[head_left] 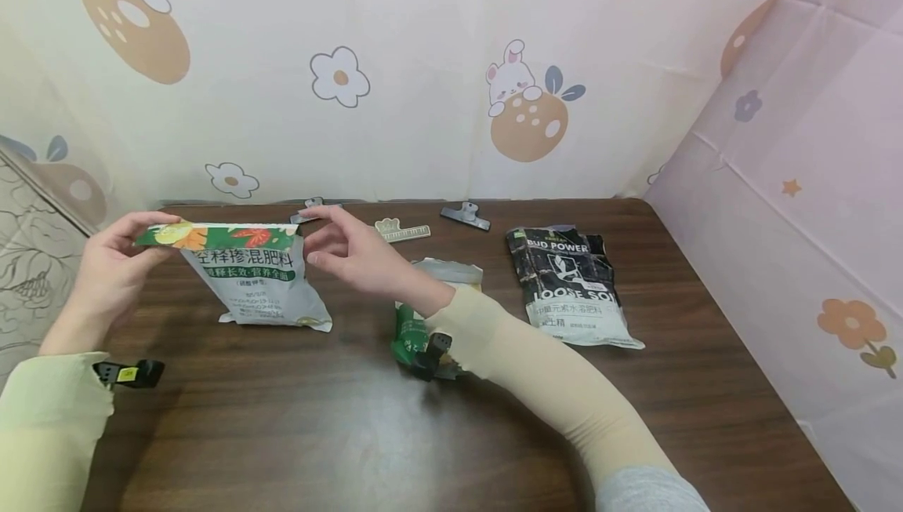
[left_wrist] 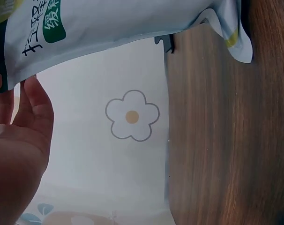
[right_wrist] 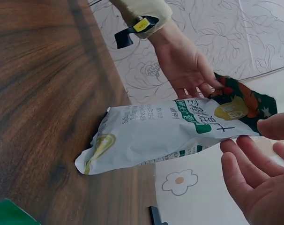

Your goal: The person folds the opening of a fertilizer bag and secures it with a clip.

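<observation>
A white fertilizer bag (head_left: 257, 292) with a green, fruit-printed top band stands upright on the brown table, its bottom resting on the surface. My left hand (head_left: 116, 269) pinches the left end of its top edge between thumb and fingers, also seen from the side by the right wrist view. At the opposite top corner is my right hand (head_left: 360, 257), fingers spread and loosely bent. Its thumb and fingertips (right_wrist: 228, 146) lie at the bag's edge; whether they press on it is hard to tell. The left wrist view shows the bag (left_wrist: 109, 23) only in part.
Under my right forearm lies a green-and-white bag (head_left: 411, 332), partly hidden. A black-and-white bag (head_left: 571, 285) lies to the right. Along the back edge are a gold clip (head_left: 404, 230), a dark clip (head_left: 466, 216) and another dark clip (head_left: 313, 203) behind my right hand. A printed curtain (head_left: 423, 120) hangs behind.
</observation>
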Demonstrator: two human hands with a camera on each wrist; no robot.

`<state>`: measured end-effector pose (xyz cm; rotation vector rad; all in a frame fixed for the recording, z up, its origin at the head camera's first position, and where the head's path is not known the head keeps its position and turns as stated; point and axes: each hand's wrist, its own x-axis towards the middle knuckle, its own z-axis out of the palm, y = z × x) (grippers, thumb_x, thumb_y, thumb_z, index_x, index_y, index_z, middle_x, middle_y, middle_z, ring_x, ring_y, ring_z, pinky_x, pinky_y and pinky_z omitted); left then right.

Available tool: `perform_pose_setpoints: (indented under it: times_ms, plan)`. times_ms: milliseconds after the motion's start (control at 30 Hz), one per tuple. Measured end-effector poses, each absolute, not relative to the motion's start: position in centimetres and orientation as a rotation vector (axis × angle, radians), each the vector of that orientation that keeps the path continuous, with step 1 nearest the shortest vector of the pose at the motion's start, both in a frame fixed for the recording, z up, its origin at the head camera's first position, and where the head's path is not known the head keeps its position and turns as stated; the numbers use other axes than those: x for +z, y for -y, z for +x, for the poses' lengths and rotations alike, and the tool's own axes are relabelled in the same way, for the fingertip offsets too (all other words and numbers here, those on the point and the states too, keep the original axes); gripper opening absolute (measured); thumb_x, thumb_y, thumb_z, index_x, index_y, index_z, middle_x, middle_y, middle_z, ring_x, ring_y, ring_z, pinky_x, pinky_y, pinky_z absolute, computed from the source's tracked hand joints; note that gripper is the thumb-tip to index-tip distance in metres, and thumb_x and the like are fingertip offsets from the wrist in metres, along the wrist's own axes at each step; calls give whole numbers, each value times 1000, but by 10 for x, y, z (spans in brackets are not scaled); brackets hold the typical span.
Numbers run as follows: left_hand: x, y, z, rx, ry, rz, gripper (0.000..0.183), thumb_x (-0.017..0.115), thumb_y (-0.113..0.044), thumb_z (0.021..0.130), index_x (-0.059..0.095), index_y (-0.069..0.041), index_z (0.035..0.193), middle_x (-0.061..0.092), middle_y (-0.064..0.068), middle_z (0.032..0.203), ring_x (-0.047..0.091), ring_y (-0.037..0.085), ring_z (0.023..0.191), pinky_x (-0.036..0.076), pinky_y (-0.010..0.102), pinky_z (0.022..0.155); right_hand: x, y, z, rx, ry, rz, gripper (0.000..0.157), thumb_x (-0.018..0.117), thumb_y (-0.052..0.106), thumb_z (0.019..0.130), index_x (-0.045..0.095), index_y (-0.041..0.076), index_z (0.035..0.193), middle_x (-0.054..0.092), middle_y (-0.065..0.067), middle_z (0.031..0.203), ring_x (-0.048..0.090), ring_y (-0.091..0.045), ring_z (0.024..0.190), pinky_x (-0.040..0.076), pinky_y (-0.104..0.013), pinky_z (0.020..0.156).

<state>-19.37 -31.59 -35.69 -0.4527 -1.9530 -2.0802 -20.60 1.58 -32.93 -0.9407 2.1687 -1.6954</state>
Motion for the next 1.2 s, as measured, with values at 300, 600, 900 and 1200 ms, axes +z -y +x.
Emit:
perform_pose_setpoints:
  times_ms: [300,600,900,1200]
  plan:
    - [-353,318,-194,-2061,1955,-353,33,58,24,86,72,4,108,71,-2,101,66,6,81,51,13,71,-322,-11,-205,-1548,-2371,-1077,31,64,17,99,62,11,130,67,1,115,64,-2,97,48,-19,88]
    - [-352,319,-191,-2070,2072,-410,46,66,26,79,70,-3,114,70,-3,99,65,4,81,52,13,69,-315,-1,-203,-1528,-2452,-939,25,63,29,99,67,16,121,66,11,103,63,0,89,49,-20,81]
    - [-352,318,-190,-1965,2182,-509,44,63,20,86,66,-5,123,70,-4,103,63,4,83,49,12,70,-317,4,-205,-1540,-2492,-931,19,67,16,97,68,13,115,68,8,99,64,-1,86,49,-18,78]
    - [-351,311,-194,-1704,2271,-317,14,62,0,97,71,0,107,67,-9,97,56,5,76,46,12,66,-315,4,-203,-1511,-2525,-967,15,67,11,97,68,13,111,67,7,101,62,1,86,49,-16,77]
